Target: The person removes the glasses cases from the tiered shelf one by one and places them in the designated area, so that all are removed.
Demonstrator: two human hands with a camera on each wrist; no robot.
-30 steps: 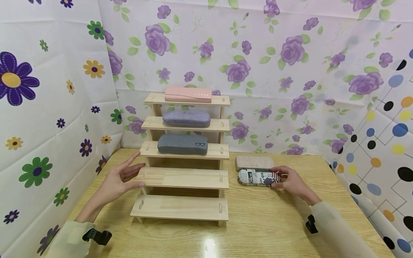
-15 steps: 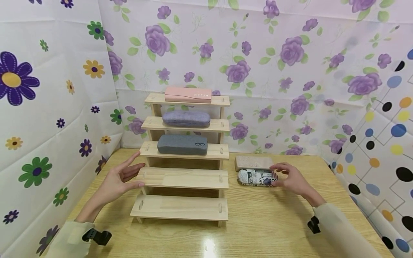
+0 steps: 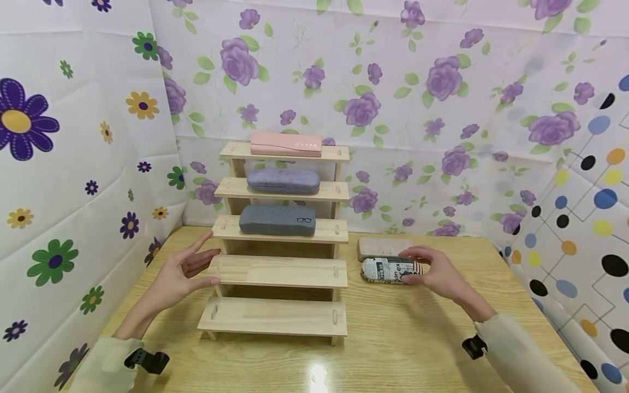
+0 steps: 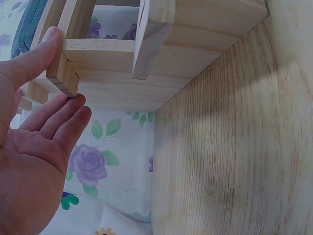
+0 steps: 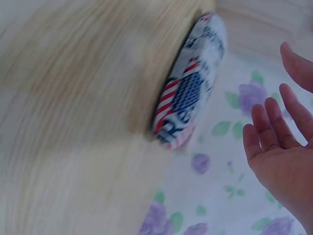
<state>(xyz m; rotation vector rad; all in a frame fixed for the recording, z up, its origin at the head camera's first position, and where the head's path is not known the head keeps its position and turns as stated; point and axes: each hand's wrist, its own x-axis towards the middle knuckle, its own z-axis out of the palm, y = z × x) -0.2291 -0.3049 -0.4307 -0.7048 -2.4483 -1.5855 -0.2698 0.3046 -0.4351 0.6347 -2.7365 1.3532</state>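
A tiered wooden display rack [image 3: 275,316] stands at the centre-left of the table. My left hand [image 3: 172,278] holds the left end of its second board from the bottom, thumb at the front edge and fingertips at the back, as the left wrist view also shows [image 4: 39,142]. My right hand [image 3: 437,273] is at the right end of a glasses case [image 3: 380,270] printed with newspaper lettering and a flag. Its thumb and fingers are spread, and in the right wrist view the hand [image 5: 283,161] looks apart from the case [image 5: 190,88].
A beige case [image 3: 375,247] lies just behind the printed one. On the upper boards sit a pink case [image 3: 286,144], a purple case [image 3: 283,180] and a grey-blue case [image 3: 270,220] with a glasses mark. Patterned cloth walls surround the wooden table [image 3: 393,338].
My right hand has drawn slightly back from the printed glasses case, then shifted left over its right end. My left hand and the cases look the same as before.
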